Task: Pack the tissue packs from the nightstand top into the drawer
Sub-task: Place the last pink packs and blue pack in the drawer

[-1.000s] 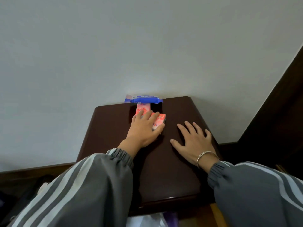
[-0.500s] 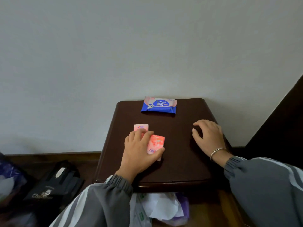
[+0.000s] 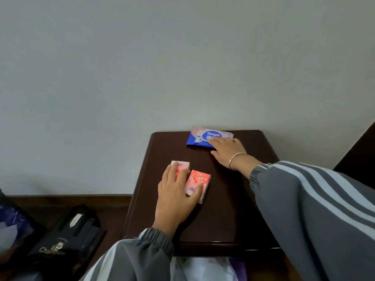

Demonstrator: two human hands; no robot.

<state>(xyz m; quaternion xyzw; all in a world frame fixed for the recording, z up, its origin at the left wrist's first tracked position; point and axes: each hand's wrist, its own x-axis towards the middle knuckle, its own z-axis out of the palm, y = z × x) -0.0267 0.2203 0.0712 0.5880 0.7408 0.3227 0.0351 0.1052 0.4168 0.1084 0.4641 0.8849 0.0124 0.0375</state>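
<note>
Two small pink tissue packs lie side by side on the dark nightstand top (image 3: 229,199): a paler one (image 3: 182,166) and a brighter one (image 3: 197,180). My left hand (image 3: 175,197) lies over both, fingers spread across them and thumb against the brighter pack's right side. A blue wet-wipe pack (image 3: 203,137) sits at the back edge by the wall. My right hand (image 3: 228,152) rests on its right part, fingers flat on it. Below the front edge, the open drawer (image 3: 205,268) shows white plastic and paper inside.
A grey wall stands right behind the nightstand. On the floor to the left lies a black bag (image 3: 67,238) with lettering, and blue packaging (image 3: 10,226) at the far left edge. A dark wooden panel (image 3: 357,151) rises on the right.
My right hand has moved from the right side of the top back to the blue pack and now lies on it. My left hand stays on the pink packs. The view has shifted.
</note>
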